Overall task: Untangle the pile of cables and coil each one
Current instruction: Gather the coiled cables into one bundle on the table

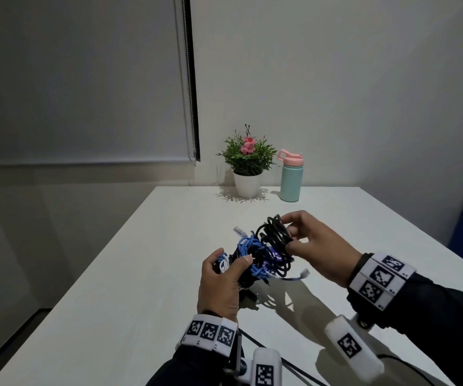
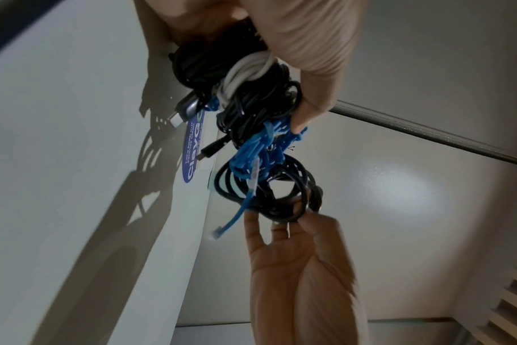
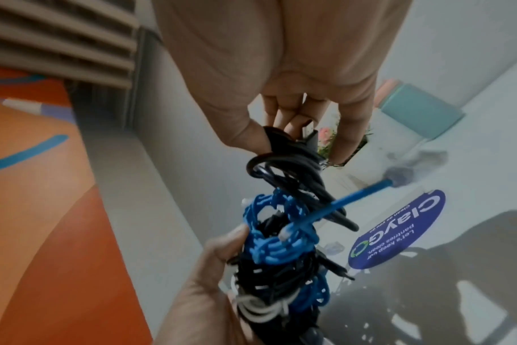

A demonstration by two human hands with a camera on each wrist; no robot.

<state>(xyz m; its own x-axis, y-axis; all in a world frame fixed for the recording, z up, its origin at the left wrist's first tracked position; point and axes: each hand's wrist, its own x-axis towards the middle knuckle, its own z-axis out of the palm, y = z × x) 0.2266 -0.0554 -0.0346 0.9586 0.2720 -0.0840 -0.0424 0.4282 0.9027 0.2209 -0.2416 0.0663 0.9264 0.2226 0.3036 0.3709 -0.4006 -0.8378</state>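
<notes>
Matt white table (image 1: 141,274); glossy rubbery cables (image 1: 263,254); ceramic-looking pot (image 1: 247,185).

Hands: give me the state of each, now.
Left hand: grips the tangled cable bundle.
Right hand: pinches the black cable loops at the bundle's top.

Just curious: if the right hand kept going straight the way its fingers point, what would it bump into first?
Probably the left hand, past the black cable loops that the right hand already pinches; depth is unclear.
</notes>
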